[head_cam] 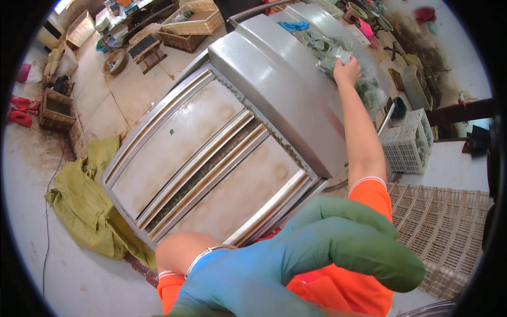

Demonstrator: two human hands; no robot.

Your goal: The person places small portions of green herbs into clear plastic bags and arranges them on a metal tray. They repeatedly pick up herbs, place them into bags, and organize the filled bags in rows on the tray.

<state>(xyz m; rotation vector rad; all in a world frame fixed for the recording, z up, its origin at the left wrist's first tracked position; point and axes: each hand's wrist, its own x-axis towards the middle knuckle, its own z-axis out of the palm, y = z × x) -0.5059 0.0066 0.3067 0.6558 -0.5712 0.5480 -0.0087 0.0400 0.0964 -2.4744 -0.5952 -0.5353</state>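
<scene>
My left hand (293, 253), in a blue glove stained green, is very close to the camera. Its fingers are bent; part of it lies beyond the lower edge, and nothing is seen in it. A bracelet circles that wrist. At the upper right my bare right hand (348, 72) grips a clear plastic bag (332, 59) with green leaves inside. More leafy greens (366, 87) and clear plastic lie around it on the metal machine cover (277, 87). A blue glove or cloth (294, 26) rests at the far side of the greens.
Before me stands a metal machine with flat panels (190, 123) and a debris-filled slot between rails. An olive-green cloth (83, 206) hangs at its left corner. Woven crates (194, 20) and a low stool (146, 49) stand beyond; white crates (406, 142) and a slatted rack (443, 222) are right.
</scene>
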